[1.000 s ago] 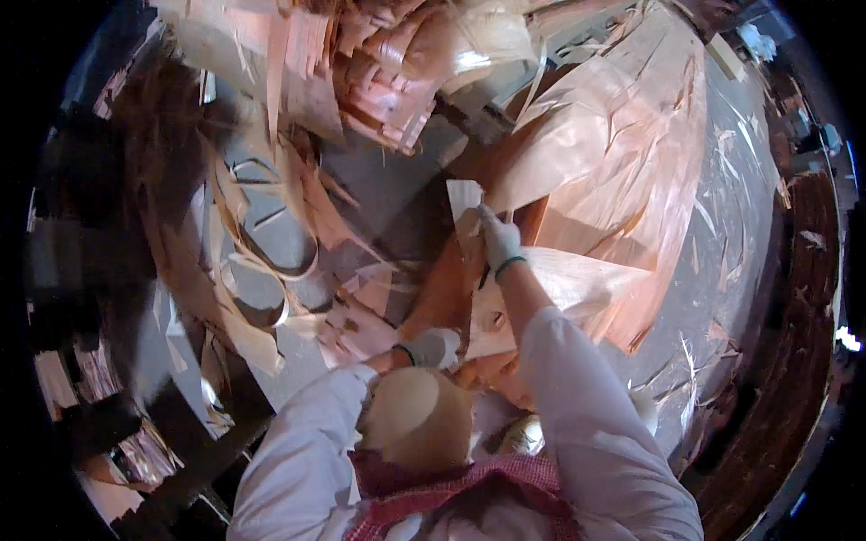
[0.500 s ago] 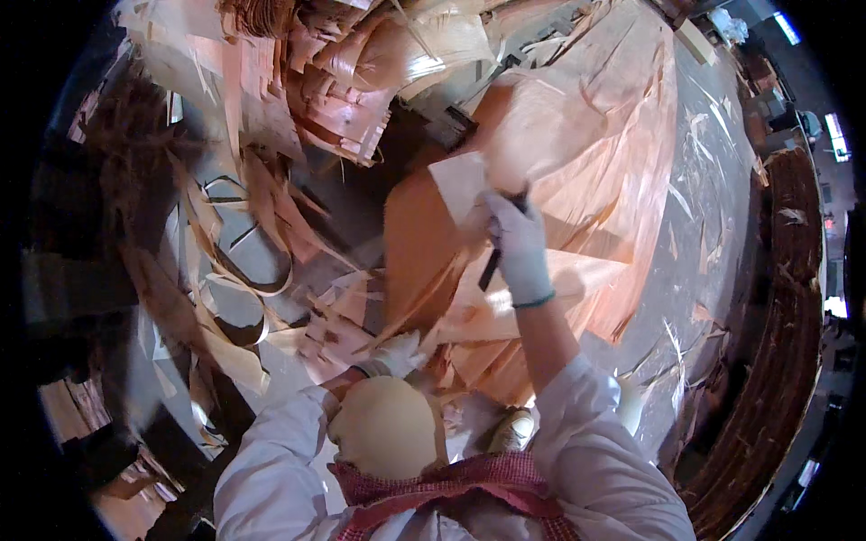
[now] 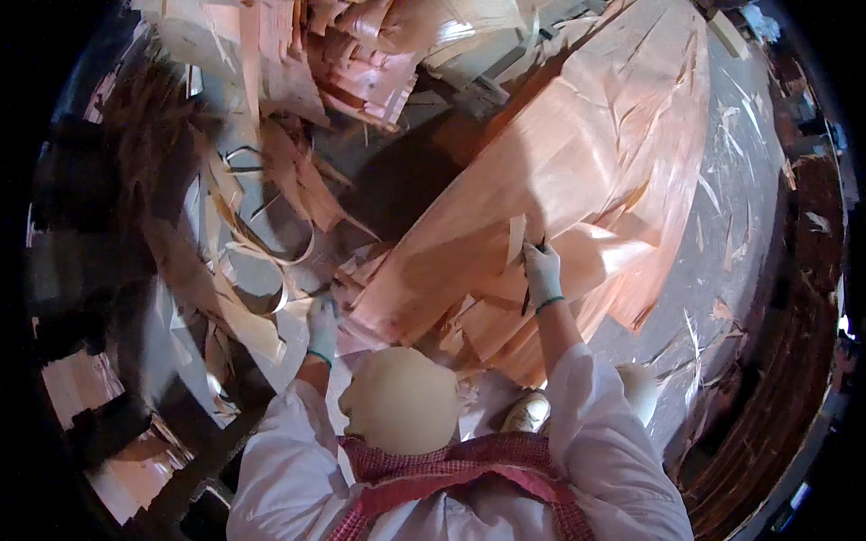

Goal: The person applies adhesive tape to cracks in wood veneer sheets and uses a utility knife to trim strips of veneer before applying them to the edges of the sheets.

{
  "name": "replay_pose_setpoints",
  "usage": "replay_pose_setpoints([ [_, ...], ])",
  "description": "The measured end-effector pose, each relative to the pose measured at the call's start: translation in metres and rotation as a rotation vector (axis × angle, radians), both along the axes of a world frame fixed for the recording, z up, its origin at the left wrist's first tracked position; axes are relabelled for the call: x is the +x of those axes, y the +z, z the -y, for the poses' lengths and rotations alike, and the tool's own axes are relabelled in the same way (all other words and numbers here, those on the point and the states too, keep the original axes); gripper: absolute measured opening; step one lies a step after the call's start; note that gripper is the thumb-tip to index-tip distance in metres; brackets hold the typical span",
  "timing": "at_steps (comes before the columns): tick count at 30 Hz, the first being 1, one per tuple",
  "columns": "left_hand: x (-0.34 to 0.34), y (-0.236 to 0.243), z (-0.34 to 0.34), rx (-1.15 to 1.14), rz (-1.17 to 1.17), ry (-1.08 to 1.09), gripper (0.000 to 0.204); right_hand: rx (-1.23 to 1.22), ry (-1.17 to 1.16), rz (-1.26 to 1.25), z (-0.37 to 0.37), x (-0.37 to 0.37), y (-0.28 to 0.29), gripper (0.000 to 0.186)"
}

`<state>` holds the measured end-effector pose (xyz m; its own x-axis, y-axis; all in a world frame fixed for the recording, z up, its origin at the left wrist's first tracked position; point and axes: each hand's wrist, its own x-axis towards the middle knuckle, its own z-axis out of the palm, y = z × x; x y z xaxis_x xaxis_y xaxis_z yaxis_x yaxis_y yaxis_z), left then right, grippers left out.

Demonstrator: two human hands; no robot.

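A large, creased sheet of thin orange-pink wood veneer (image 3: 505,180) slants across the middle, its near left corner beside my left hand (image 3: 322,326). That hand wears a pale glove with a green cuff. Its fingers look closed at the sheet's corner, though their tips are hard to make out. My right hand (image 3: 543,272), gloved likewise, is closed round a narrow dark tool (image 3: 526,304) over the sheet; its exact kind does not show. Just left of those fingers stands a small pale veneer strip (image 3: 516,238). Whether the hand touches it, I cannot tell.
Torn veneer pieces (image 3: 361,63) pile up at the far side. Curled strips (image 3: 239,316) lie on the floor to the left. A long brown stack of layered sheets (image 3: 785,361) curves along the right. My shoe (image 3: 528,413) and a rounded beige object (image 3: 400,401) are close to me.
My left hand has moved left, and the sheet's near corner now reaches further left. My right hand has come nearer to me with the dark tool. The whole view has shifted slightly.
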<state>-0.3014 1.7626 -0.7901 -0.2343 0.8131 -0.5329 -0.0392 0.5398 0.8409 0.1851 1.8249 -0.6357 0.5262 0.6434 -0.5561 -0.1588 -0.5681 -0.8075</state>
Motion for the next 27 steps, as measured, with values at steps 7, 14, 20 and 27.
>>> replay_pose_setpoints([
  [7, 0.129, 0.096, -0.084, 0.340, -0.403, -0.628, 0.039, 0.012, 0.131, 0.124, 0.034, 0.017, -0.051, 0.016],
  [14, 0.156, 0.033, -0.044, 0.014, -0.714, -0.951, 0.039, -0.051, 0.116, 0.098, 0.061, 0.001, -0.054, 0.017],
  [20, 0.175, 0.027, -0.045, -0.042, -0.774, -0.827, 0.029, -0.129, 0.497, 0.305, 0.169, -0.033, -0.062, 0.020],
  [27, 0.124, 0.033, -0.041, 0.015, -0.693, -0.755, 0.019, -0.360, 1.229, 0.223, 0.243, -0.088, -0.014, 0.045],
])
